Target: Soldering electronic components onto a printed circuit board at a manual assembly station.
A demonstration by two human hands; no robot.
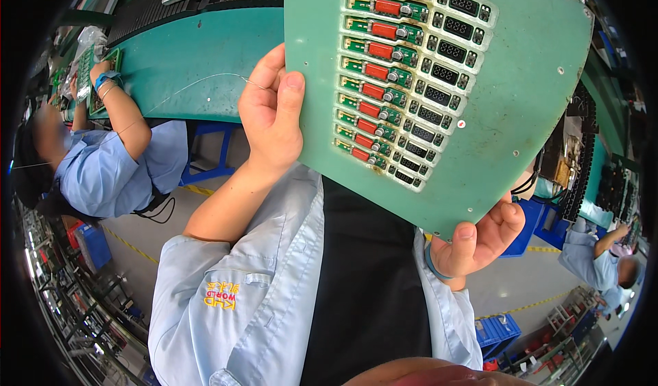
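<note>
A large green carrier plate (510,101) is held up tilted in front of me. Set into it is a column of small green circuit boards (380,50), each with a red block-shaped component and a round silver one. Beside these runs a column of black digit display modules (436,96). My left hand (274,115) is closed on the plate's left edge, thumb on the face toward me. At the lower right corner, my right hand (480,242) grips the plate with its thumb in front. The fingers behind the plate are partly hidden.
A green-topped bench (181,67) with a dark conveyor track (147,22) lies behind at left. A thin pale wire (199,81) crosses near my left hand. One co-worker (103,160) handles boards at left; another (596,259) sits far right. Blue bins (497,331) stand on the floor.
</note>
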